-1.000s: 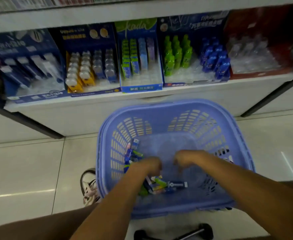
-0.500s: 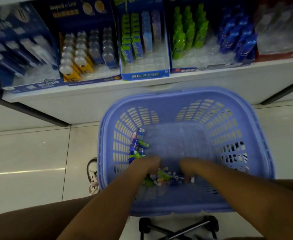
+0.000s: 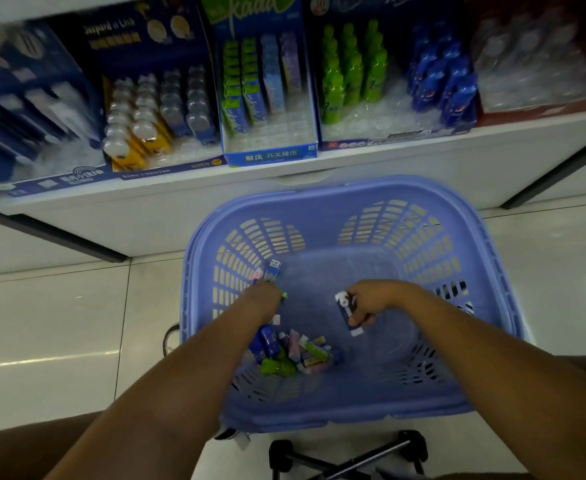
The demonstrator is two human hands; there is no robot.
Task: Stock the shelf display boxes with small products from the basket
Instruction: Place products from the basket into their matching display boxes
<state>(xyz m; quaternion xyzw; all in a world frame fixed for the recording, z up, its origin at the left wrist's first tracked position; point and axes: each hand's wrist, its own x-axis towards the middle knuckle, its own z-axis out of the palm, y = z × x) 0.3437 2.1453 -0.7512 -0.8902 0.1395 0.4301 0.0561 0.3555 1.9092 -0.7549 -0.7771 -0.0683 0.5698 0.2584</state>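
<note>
Item in hand: one small dark-blue packet [image 3: 348,313] with white ends. My right hand [image 3: 374,299] pinches it round the middle, fingers and thumb curled, over the bare right half of the lavender basket [image 3: 319,188]. Its long axis runs roughly away from me, the far end tipped a little to the left. My left hand [image 3: 265,301] is at the basket's left wall, seen from the back with the fingers hidden. A green tip shows at its edge, but I cannot tell whether it grips anything. Remaining stock: a loose pile [image 3: 291,353] of blue, green and pink pieces at the near-left of the basket floor, just below my left wrist. Destination: the shelf [image 3: 180,202] lies beyond the basket and higher, so the carry goes up and forward. The bottle box [image 3: 381,116], holding green and blue rows, stands nearly straight ahead of my right hand. The kada box [image 3: 270,155] sits to its left, nearer my left hand. I judge the right hand places first, though I cannot read which box the packet belongs in.
</note>
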